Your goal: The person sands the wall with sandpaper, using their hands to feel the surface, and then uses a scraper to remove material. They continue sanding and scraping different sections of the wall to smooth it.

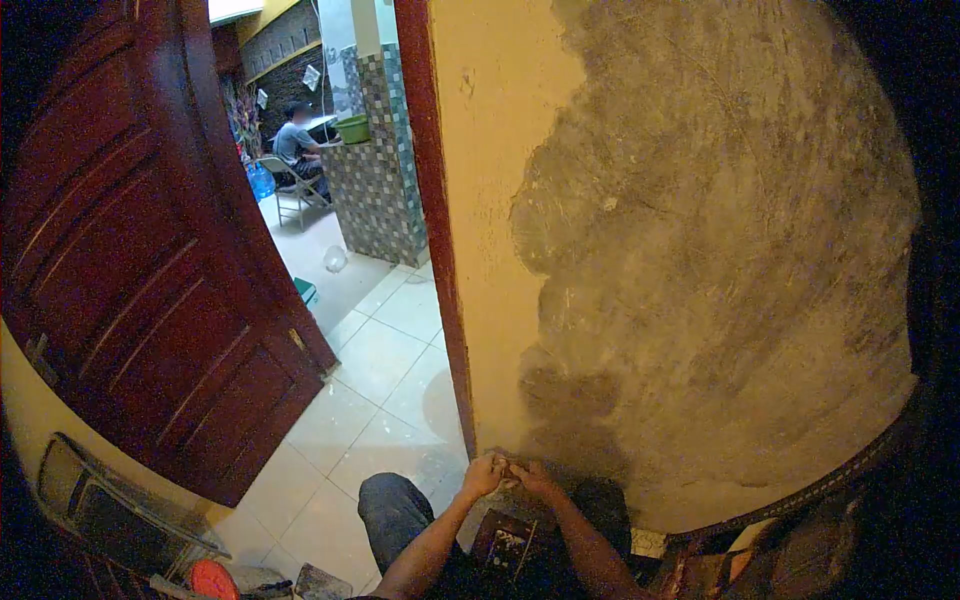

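Note:
Both hands meet low in the frame, between the person's knees and close to the foot of the wall (715, 300). My left hand (485, 474) has its fingers curled inward, and my right hand (535, 480) is bent toward it, fingertips close together. Whatever lies between the fingers is too small and dark to make out. Below the hands, a dark rectangular object with a pale patterned patch (508, 546) rests near the lap.
A dark red door (150, 230) stands open at left. Beyond the doorway are floor tiles (385, 365), a tiled counter (375, 200) with a green basin (352, 129), and a seated person (295, 145). A red round object (213, 580) lies at lower left.

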Available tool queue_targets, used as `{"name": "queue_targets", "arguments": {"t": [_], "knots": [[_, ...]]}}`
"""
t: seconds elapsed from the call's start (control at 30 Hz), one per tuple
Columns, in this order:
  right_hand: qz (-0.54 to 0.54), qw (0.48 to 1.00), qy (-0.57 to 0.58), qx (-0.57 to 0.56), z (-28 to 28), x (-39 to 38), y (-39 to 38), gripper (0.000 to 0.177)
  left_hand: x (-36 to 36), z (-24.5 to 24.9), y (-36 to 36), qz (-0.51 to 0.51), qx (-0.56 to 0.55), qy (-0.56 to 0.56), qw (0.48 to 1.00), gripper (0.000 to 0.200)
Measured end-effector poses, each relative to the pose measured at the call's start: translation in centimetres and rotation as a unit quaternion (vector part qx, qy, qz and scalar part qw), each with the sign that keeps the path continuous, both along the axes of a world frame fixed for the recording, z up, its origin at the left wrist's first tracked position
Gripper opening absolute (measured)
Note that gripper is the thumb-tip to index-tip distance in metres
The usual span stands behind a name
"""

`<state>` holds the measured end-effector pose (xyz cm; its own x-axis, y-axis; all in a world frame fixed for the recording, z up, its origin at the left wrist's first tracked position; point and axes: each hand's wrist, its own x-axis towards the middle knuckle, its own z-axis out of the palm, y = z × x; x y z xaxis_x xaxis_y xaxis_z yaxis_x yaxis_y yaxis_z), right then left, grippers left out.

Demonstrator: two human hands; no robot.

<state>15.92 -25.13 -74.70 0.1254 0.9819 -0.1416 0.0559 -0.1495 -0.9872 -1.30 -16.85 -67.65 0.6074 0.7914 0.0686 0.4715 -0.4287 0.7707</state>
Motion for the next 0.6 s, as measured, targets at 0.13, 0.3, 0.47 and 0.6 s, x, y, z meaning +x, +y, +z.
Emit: {"name": "queue_targets", "arguments": {"t": [0.13, 0.3, 0.47, 0.6], "knots": [[0.015, 0.993, 0.04, -0.107, -0.5, 1.3, 0.1, 0.048, -0.1, 0.5, 0.8, -0.024, -0.031, 0.015, 0.999, 0.036], [0.043, 0.997, 0.046, 0.037, 0.9, 1.6, -1.1, 0.059, 0.1, 0.0, 1.1, -0.051, -0.075, -0.082, 0.993, 0.038], [0.043, 0.995, 0.085, -0.018, -0.2, 2.3, -0.9, 0.062, 0.2, -0.5, 1.4, -0.076, -0.196, -0.13, 0.969, 0.036], [0.065, 0.995, -0.069, -0.008, -2.7, 2.9, -0.4, 0.065, 0.3, -0.7, 1.2, -0.067, -0.137, -0.15, 0.977, 0.032]]}}
